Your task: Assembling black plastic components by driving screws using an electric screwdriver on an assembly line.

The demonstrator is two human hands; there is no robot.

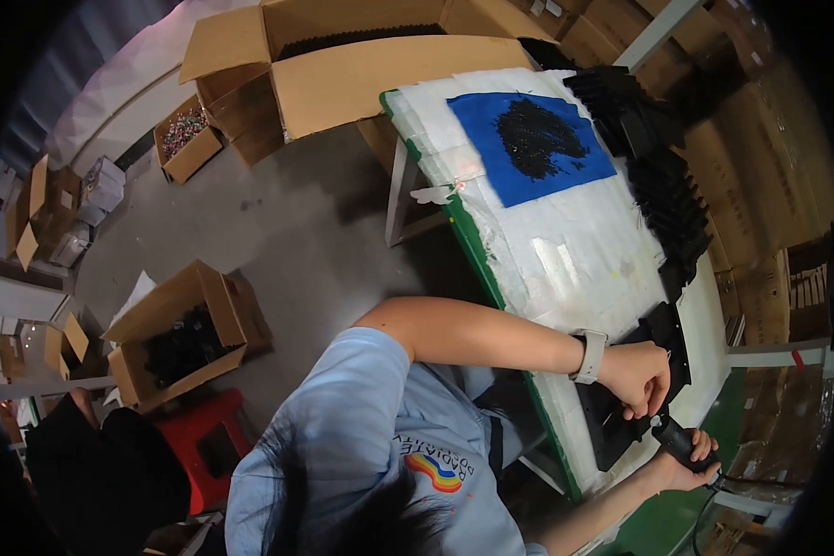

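Note:
My right hand [691, 460] is wrapped round a black electric screwdriver [674, 439], its cable trailing off to the right. The driver's tip points at my left hand. Fingers pinched together, my left hand [636, 375], with a light watch on the wrist, is just beyond that tip; what it pinches, if anything, is too small to make out. Beneath both hands lies a flat black panel [612, 443] on the white-covered table [565, 269]. Part of the panel is hidden by my left hand and forearm. Farther up the table, a heap of small black pieces [533, 139] rests on a blue cloth [519, 193].
Black parts [667, 199] are stacked along the table's far edge. A large open carton [398, 79] stands beyond the table's left end. On the floor are a carton with black contents [171, 380] and a red stool [199, 445]. Brown cartons [760, 157] fill the right side.

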